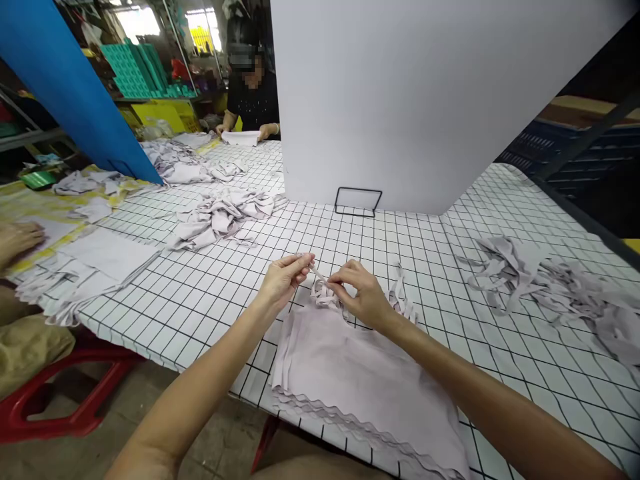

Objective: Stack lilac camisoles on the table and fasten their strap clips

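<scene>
Both hands' fingers (306, 261) pinch one strap (320, 274) above a grid-patterned table (225, 280), partition (380, 107) beyond.

Both hands (320, 283) pinching a thin strap (319, 274), above stacked pale garments (360, 380), checkered tabletop (220, 293)

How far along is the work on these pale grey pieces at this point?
Apparently done: the pieces in the near stack lie flat and layered. In hand: a thin strap, pinched between left hand and right hand. Possibly left: the crumpled right-hand pile and the pile beyond the left hand, though neither shows whether it is finished or waiting.
</scene>
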A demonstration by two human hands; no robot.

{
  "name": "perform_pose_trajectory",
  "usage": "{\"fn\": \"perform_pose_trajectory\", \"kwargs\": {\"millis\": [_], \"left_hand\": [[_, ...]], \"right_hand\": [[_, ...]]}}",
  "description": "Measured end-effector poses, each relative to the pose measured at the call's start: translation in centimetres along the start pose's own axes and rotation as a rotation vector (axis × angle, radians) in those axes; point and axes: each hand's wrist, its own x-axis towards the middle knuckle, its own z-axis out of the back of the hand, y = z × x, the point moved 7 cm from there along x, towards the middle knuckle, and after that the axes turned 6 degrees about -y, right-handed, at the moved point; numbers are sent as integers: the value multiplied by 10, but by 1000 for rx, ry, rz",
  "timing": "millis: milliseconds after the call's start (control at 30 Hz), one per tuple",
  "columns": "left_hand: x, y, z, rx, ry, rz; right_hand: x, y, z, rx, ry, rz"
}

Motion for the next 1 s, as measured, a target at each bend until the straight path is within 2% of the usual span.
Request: {"fn": "perform_pose_trajectory", "kwargs": {"millis": [67,200,333,433,500,600,733,833,1000], "left_hand": [[-13,-7,-6,111,36,-79],[-43,-17,-27,384,193,-313],[-63,-17,-42,515,299,-436],[-66,-10,-46,537,329,-388],[-64,-7,-41,470,242,-313],[-66,-4,-32,362,114,-269],[-75,0,-31,312,126,-270],[-77,1,-26,251,61,-289],[-75,14,-24,187,47,-204]], "right_hand": [[-3,6,7,33,-28,-13],[-2,20,20,153,-83,-49],[-2,38,28,143,-119,54],[-5,44,35,114,-187,107],[-7,46,39,95,-227,117],[-9,44,42,87,-264,51],[-12,43,41,144,-273,-28],[-14,44,38,152,-284,-38],[-19,44,35,174,-318,-82]]}}
